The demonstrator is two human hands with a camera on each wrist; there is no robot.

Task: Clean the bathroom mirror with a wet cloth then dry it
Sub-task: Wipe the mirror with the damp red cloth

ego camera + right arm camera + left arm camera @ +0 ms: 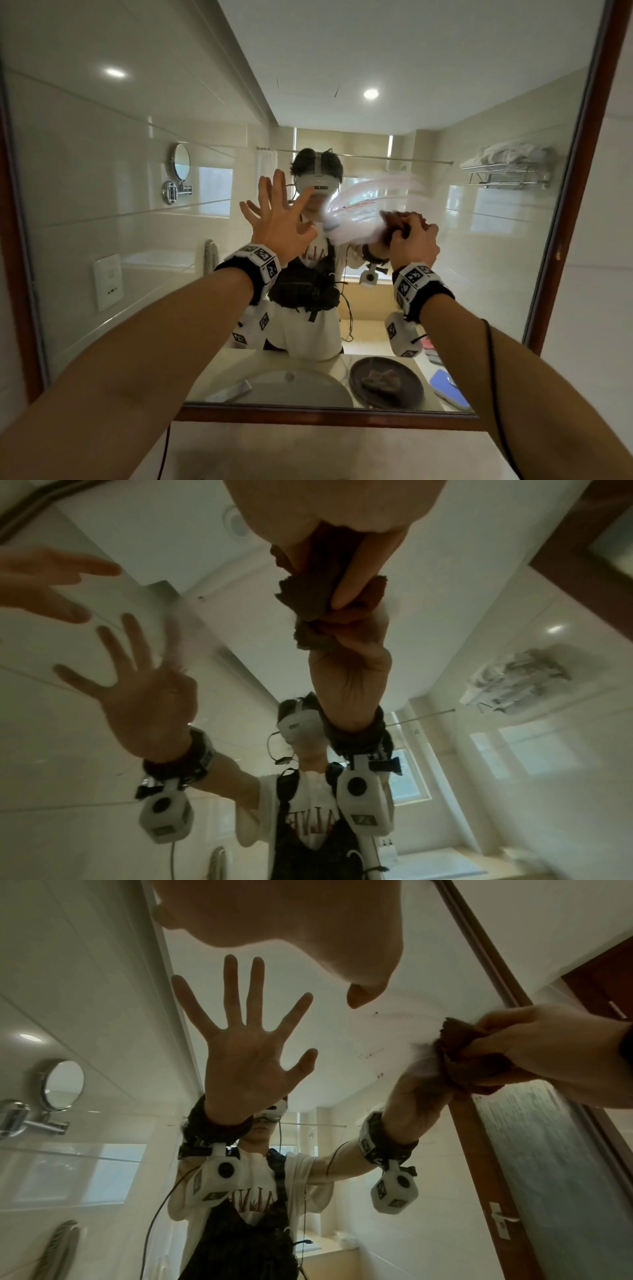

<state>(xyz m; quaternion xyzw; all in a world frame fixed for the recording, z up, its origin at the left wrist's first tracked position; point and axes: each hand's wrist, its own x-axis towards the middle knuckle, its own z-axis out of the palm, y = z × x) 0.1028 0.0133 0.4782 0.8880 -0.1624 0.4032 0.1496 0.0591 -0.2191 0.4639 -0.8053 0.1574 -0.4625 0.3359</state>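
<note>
Wide wall mirror (137, 205) in a dark wooden frame (579, 171), rigid and breakable, slick where wet, so best braced flat and not leaned on. Left hand (277, 219) spread with straight fingers, apparently against the glass, grasping nothing. Right hand (411, 240) clenched round a bunched brown cloth (308, 599), pressed to the mirror right of centre: soft, light, probably damp, best gripped wadded. Whitish smear (363, 205) beside the cloth blurred; wetness impossible to confirm
</note>
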